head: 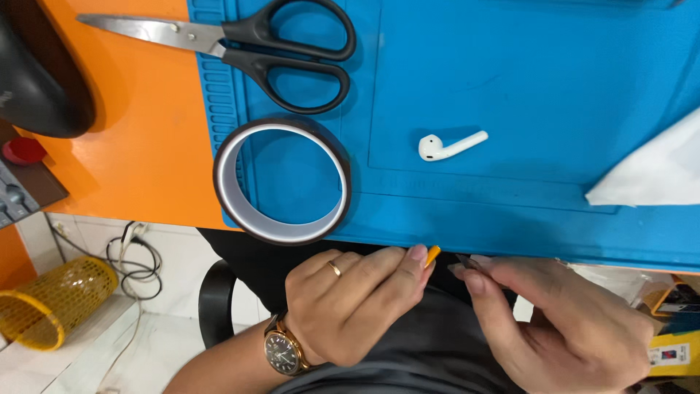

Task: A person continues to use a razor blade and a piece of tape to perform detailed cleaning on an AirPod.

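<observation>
Presently: left hand (350, 303), ring and wristwatch (282, 352) worn, curled shut with the fingertips pinching a small orange piece (432, 255) just below the near edge of the blue mat (525, 87). Right hand (561, 321), fingers closed, pinching a thin dark sliver (467, 261) close beside the orange piece; whether the two touch cannot be told. Both hands sit over a dark lap. On the mat: white earbud (450, 146), lying flat, well above the hands; roll of brown tape (282, 181) to its left, overhanging the mat's edge; black-handled scissors (240, 44) farther up, blades reaching onto the orange table (138, 146); white cloth (652, 171) at right. On the floor, lower left: yellow mesh basket (51, 299) and cables (135, 259).
</observation>
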